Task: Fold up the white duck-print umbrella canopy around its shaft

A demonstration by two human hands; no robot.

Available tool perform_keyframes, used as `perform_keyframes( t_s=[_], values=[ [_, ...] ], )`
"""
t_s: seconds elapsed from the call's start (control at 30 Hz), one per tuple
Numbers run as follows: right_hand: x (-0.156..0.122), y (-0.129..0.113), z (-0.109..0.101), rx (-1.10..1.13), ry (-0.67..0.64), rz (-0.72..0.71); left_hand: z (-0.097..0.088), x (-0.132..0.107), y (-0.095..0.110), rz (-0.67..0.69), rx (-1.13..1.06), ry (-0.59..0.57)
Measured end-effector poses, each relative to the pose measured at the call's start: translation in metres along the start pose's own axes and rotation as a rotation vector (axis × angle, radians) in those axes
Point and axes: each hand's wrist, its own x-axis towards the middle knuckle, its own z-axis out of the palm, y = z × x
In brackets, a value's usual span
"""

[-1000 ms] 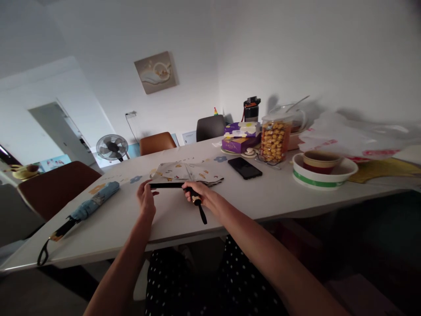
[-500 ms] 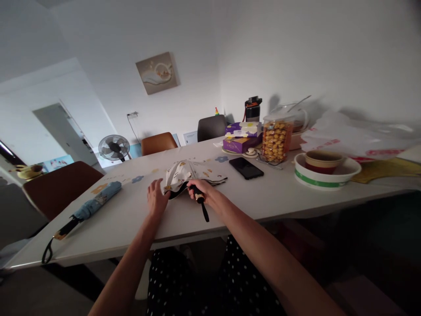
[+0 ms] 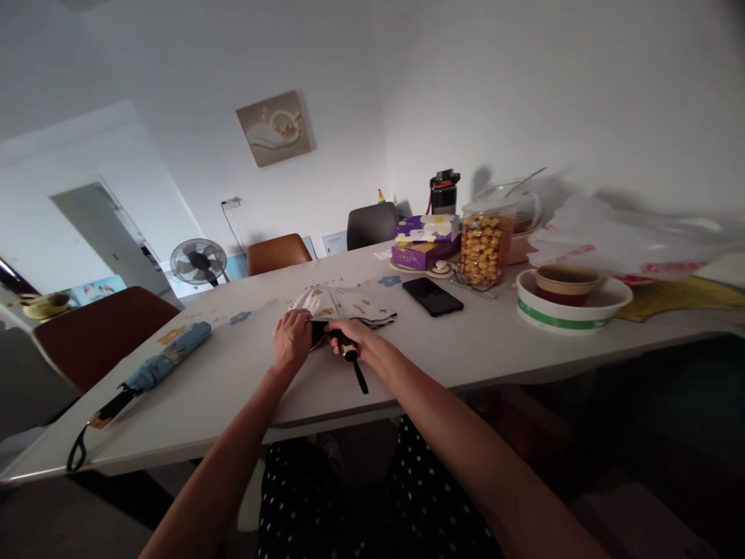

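Observation:
A white patterned umbrella (image 3: 341, 304) with a dark underside lies on the table, its canopy loosely folded and spread away from me. My right hand (image 3: 348, 338) is closed round its black handle, which has a gold-coloured end and a black wrist strap hanging toward the table's near edge. My left hand (image 3: 292, 338) is on the left edge of the canopy, fingers bent over the fabric; the fingertips are partly hidden. Off to the left lies a second, blue umbrella (image 3: 168, 357), furled, with its black handle and strap toward me.
Right of the white umbrella lies a black phone (image 3: 433, 296). Beyond it stand purple tissue packs (image 3: 422, 255), a jar of round snacks (image 3: 484, 247) and a dark bottle (image 3: 444, 192). A white bowl (image 3: 573, 312) holding a smaller bowl and a plastic bag (image 3: 628, 233) occupy the right side.
My left hand has moved right and closed over the canopy's left edge, where it was spread beside it. My right hand keeps its grip on the handle. The view has shifted slightly.

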Motion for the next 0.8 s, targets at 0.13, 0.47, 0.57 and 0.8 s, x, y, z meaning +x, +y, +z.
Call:
perform_keyframes(
  t_s=[0.13, 0.47, 0.57, 0.8],
  values=[
    [-0.001, 0.000, 0.000, -0.053, -0.005, -0.027, 0.002, -0.002, 0.005, -0.138, -0.014, 0.041],
    [-0.002, -0.001, -0.004, -0.010, -0.009, -0.113, 0.008, -0.014, 0.008, -0.145, -0.039, -0.176],
    [-0.005, -0.004, -0.001, 0.016, 0.013, -0.052, 0.009, -0.016, 0.015, -0.142, 0.013, -0.289],
    [0.002, 0.000, -0.002, -0.041, 0.110, 0.032, -0.004, -0.007, -0.002, -0.416, -0.125, -0.521]
  ],
)
